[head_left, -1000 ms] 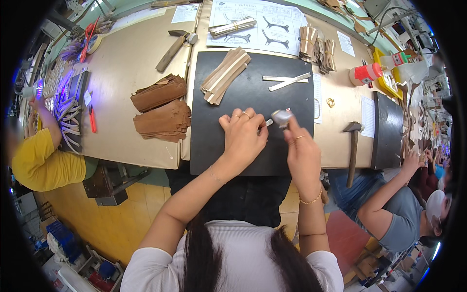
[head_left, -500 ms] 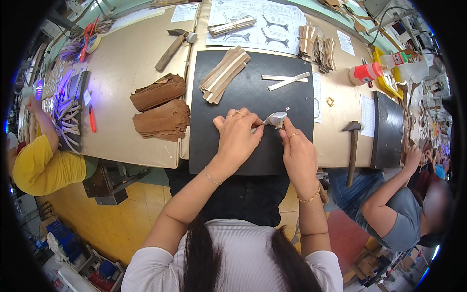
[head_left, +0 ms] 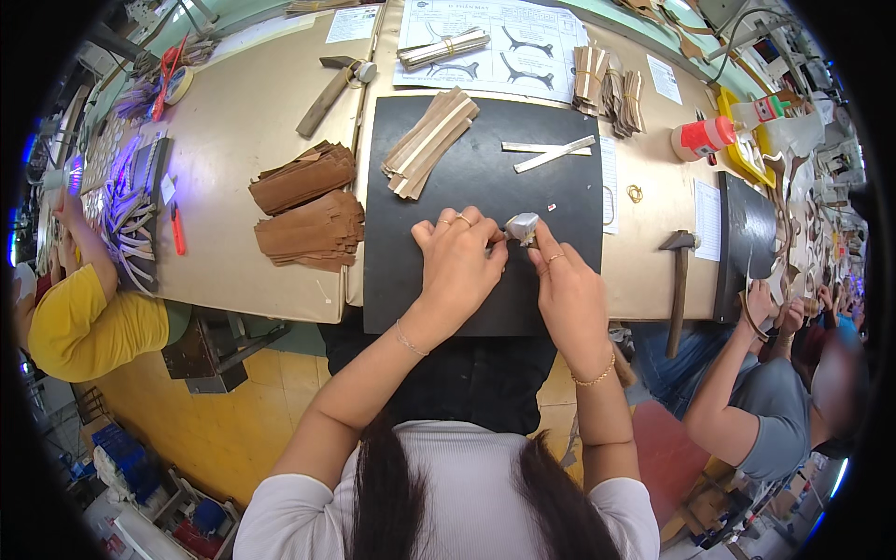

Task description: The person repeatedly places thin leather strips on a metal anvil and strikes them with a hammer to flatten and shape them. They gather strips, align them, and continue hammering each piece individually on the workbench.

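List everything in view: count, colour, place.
black mat: 1, black, bench centre
small folded piece: 1, grey, between both hands
tan strips: 1 bundle, mat's upper left
pale strips: 2, mat's upper right
brown leather stacks: 2, left of mat
hammers: 2, one right of mat, one upper left
pattern sheet: 1, white, above mat
glue bottle: 1, red and white, right
gold ring: 1, right of mat
co-workers: 2, yellow sleeve left, grey shirt right
left hand: on mat, at piece
right hand: at piece
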### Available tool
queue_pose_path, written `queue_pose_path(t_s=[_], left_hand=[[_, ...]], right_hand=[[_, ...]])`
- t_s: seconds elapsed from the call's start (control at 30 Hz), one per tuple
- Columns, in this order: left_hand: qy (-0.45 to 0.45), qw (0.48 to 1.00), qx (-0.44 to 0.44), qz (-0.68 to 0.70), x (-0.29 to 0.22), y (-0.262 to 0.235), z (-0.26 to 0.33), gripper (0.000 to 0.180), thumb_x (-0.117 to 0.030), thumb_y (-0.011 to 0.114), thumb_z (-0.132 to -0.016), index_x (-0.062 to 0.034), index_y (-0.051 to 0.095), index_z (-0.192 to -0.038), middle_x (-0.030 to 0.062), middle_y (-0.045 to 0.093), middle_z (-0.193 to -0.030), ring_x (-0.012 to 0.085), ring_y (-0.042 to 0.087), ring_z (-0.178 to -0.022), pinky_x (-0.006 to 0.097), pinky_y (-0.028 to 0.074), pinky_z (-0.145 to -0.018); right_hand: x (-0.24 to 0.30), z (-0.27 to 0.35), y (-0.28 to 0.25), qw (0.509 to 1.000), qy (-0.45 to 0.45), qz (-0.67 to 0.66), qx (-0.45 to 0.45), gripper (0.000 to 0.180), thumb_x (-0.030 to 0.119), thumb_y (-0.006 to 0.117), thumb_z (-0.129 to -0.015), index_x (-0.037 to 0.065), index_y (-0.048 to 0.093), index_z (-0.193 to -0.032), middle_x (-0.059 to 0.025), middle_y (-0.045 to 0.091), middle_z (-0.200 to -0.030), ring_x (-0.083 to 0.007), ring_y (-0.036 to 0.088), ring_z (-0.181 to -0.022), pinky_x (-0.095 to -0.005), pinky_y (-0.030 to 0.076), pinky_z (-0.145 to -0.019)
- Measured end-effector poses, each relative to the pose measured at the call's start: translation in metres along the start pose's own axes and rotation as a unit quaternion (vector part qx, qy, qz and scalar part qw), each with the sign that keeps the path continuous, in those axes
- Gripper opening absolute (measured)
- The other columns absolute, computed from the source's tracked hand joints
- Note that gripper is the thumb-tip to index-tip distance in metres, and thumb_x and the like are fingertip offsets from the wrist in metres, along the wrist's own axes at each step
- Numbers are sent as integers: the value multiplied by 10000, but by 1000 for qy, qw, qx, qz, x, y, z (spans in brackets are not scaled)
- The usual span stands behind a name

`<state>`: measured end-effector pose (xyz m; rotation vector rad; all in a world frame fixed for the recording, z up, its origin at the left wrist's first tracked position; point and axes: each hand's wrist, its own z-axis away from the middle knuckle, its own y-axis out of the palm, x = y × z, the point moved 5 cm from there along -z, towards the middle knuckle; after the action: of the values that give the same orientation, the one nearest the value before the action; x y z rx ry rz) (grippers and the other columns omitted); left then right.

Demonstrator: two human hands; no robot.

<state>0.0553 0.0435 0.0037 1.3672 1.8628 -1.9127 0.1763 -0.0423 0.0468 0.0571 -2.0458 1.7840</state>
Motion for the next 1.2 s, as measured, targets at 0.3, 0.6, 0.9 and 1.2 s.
queue_pose_path(t_s=[0.3,0.6,0.9,1.2], left_hand=[[23,999,-17,-17,0,-5,8,74,-156,793,-819,-104,748,-849,-9,657,-892,208,576,-923,406,302,-867],[-30,999,18,28,9,-7,9,64,-159,790,-807,-103,759,-816,-12,664,-848,204,568,-904,402,298,-867],[-13,1000,2,-5,5,-7,8,49,-137,777,-792,-105,741,-781,-19,656,-831,204,570,-870,403,294,-853],[12,1000,-10,-9,4,-4,6,38,-136,774,-805,-112,744,-806,-11,640,-848,218,574,-891,412,294,-855]], right_hand=[[3,7,5,1000,9,-8,1,403,233,593,-1034,153,599,-1429,-125,629,-828,-337,663,-629,-430,547,-573],[1,4,3,1000,-1,-26,4,414,220,596,-1032,135,587,-1437,-132,604,-802,-351,653,-632,-447,533,-572],[7,2,3,999,-13,-51,2,448,146,632,-1005,123,576,-1449,-126,637,-855,-335,659,-658,-429,526,-584],[1,5,4,999,-13,-35,24,479,144,628,-1007,177,556,-1480,-111,615,-839,-309,645,-659,-415,518,-594]])
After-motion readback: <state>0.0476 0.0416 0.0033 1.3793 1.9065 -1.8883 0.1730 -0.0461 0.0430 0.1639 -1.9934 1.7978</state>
